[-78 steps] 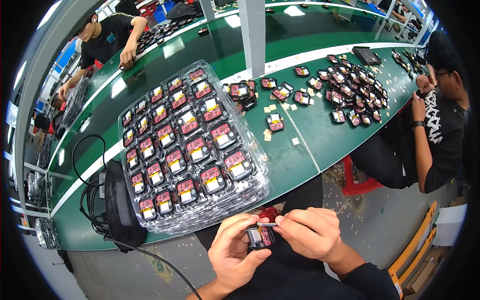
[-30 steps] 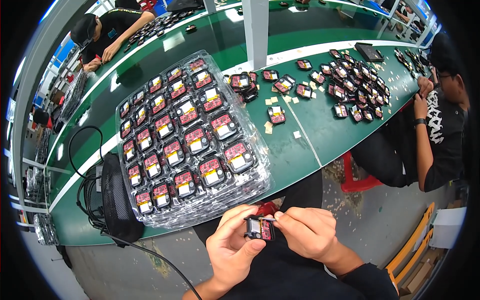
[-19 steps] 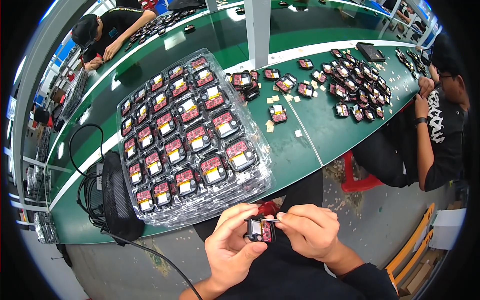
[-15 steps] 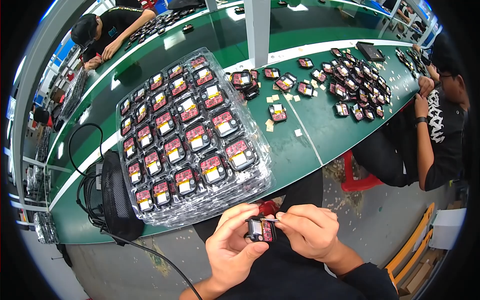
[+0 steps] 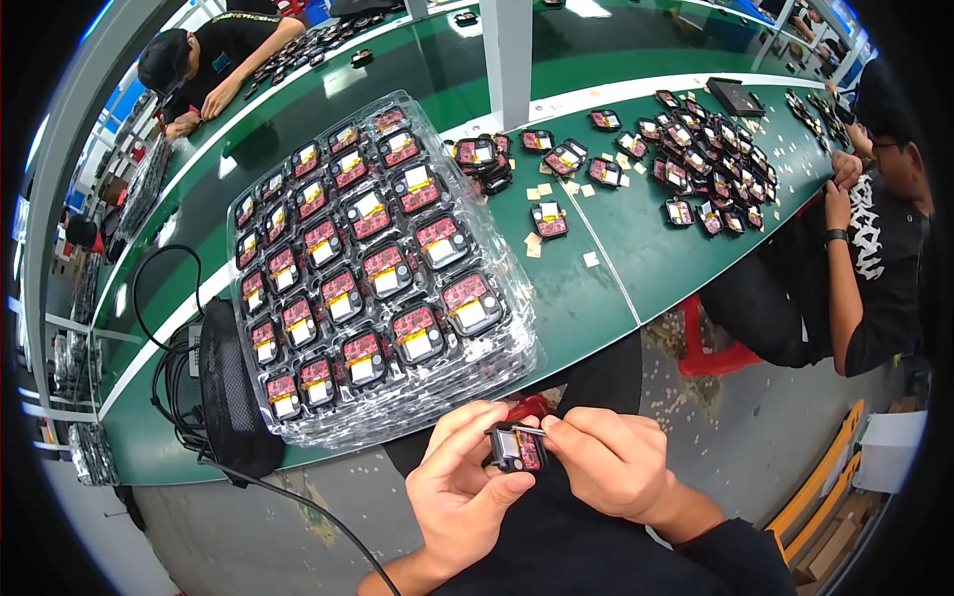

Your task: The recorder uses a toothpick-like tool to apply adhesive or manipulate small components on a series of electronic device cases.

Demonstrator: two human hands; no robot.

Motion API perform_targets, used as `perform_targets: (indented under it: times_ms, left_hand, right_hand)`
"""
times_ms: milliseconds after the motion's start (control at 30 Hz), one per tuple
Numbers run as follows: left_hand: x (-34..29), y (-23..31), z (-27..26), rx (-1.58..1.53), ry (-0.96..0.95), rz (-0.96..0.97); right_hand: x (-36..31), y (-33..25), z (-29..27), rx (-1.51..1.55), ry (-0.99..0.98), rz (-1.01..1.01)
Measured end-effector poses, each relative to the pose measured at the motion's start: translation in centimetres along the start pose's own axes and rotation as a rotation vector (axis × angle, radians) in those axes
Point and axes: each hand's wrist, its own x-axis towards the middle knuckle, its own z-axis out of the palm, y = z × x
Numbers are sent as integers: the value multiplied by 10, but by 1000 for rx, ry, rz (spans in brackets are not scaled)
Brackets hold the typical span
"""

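Note:
My left hand (image 5: 459,492) holds a small black square module with a red and white inside (image 5: 517,449) over my lap. My right hand (image 5: 611,459) pinches a thin tool or tab at the module's top edge (image 5: 529,431), fingertips touching it. Just beyond my hands, a stack of clear plastic trays (image 5: 517,338) sits on the green table (image 5: 616,288), filled with several of the same modules (image 5: 412,333) in rows.
Several loose modules (image 5: 686,139) and small tan squares (image 5: 556,214) lie on the table to the right. A seated person in black (image 5: 865,258) works at the right, another (image 5: 214,60) at the far left. A black pouch with cables (image 5: 234,387) lies left of the trays.
My hands have stayed over my lap with the module; the right fingers have shifted slightly along its top edge. The view has tilted a little.

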Motion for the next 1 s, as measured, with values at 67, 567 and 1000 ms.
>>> perform_targets:
  times_ms: [67,567,1000]
  left_hand:
    - [1,2,0,21,-13,9]
    - [105,78,-33,437,40,172]
    - [316,74,-82,1250,88,417]
  right_hand:
    - [1,0,-2,7,-12,2]
    - [60,109,42,-354,-117,463]
    - [59,115,52,-338,-28,376]
